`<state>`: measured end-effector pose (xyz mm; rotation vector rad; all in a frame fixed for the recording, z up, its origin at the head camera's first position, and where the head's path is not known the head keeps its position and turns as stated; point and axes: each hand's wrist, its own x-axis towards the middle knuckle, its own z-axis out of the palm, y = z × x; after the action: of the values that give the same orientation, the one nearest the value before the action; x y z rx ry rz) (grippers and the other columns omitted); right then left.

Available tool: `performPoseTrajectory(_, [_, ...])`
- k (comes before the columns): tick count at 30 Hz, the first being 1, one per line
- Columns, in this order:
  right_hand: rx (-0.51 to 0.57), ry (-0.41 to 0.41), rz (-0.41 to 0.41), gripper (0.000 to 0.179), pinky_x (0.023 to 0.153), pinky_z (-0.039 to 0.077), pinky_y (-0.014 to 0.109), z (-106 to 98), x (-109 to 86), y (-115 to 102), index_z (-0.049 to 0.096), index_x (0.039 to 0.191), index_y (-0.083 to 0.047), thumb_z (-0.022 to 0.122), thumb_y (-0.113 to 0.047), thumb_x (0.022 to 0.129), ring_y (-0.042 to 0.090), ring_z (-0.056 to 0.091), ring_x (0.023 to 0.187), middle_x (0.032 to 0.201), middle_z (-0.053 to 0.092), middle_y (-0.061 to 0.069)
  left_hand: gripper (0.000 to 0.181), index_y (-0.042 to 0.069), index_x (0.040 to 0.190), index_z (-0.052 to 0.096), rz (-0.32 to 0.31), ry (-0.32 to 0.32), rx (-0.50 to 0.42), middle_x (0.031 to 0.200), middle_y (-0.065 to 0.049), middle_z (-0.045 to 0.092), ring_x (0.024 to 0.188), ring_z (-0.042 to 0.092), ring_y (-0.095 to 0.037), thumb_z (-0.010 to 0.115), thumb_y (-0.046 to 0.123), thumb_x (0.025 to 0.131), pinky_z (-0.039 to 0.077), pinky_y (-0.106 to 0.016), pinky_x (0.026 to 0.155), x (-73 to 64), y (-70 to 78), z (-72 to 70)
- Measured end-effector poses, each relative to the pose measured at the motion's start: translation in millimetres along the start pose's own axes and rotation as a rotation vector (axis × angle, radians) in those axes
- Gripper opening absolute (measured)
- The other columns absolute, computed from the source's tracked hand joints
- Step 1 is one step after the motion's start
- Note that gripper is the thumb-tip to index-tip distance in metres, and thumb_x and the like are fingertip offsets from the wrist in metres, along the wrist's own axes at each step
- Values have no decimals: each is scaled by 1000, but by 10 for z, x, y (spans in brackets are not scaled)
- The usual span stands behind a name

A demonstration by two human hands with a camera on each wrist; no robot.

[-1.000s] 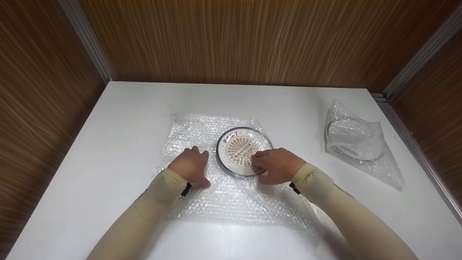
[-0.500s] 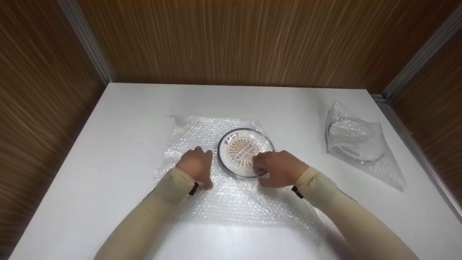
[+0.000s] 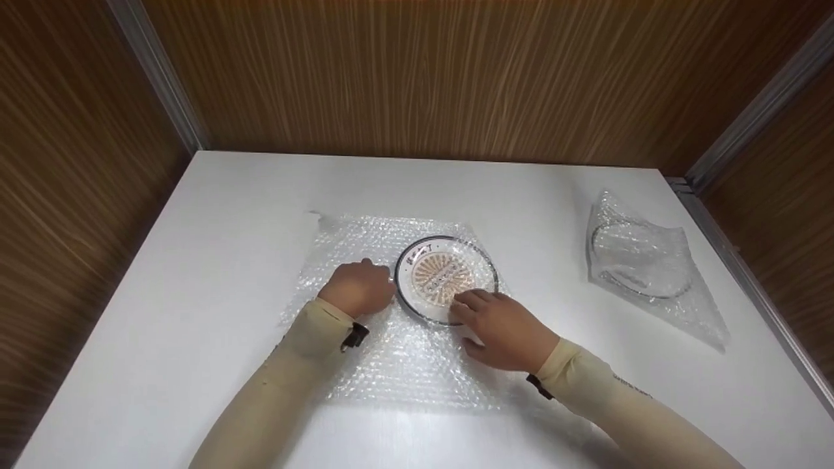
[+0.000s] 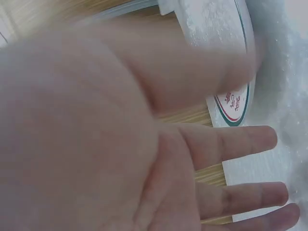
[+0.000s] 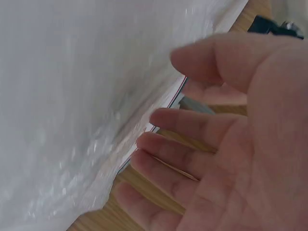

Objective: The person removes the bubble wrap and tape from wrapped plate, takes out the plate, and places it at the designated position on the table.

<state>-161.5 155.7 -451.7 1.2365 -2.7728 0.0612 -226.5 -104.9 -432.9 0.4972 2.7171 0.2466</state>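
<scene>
A round white plate with a dark rim and an orange sunburst lies on a sheet of bubble wrap. Clear wrap lies over its right part. Beside the plate's left rim is my left hand; the left wrist view shows its fingers extended and its thumb blurred across the plate. My right hand reaches over the plate's lower right edge with loosely bent fingertips. In the right wrist view those fingers are spread beside the wrap and hold nothing; whether they touch it I cannot tell.
On the right of the white table, a round, plate-like thing lies inside a bubble-wrap packet. Brown wood-grain panels enclose the table's back and sides.
My right hand has drawn back toward me and its fingers have loosened from a curl. My left hand has shifted slightly right, up to the plate's rim. The wrapped packet stays put.
</scene>
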Motion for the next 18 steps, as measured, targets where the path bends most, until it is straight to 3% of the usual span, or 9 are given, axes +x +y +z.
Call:
performPoseTrajectory(3, [1,2,7,53,84,59,46,21,-82,-98,65,127,-5,78,-38,88,30,65,114,125,66,12,50,-2,132,65,-30,4,-1,120,-24,64,113,61,-39,44,36,108,52,-54,95,37,51,20])
performPoseTrajectory(7, [-27,21,25,63,79,60,44,59,-118,-177,64,129,-3,79,-48,86,31,65,113,125,66,13,52,-3,130,66,-73,47,6,118,-23,66,113,62,-38,54,40,104,53,-52,93,50,113,52])
performPoseTrajectory(12, [-67,72,31,50,70,60,40,106,-75,-215,66,117,-6,81,-40,83,28,67,100,113,68,10,52,-3,123,69,-104,98,9,112,-22,69,108,65,-37,60,43,100,55,-51,89,51,146,85])
performPoseTrajectory(18, [-85,115,30,35,59,56,36,144,-44,-236,63,101,-9,79,-32,81,23,64,84,97,64,4,55,-2,123,69,-98,122,12,109,-20,69,106,65,-36,63,47,98,55,-50,88,65,162,111])
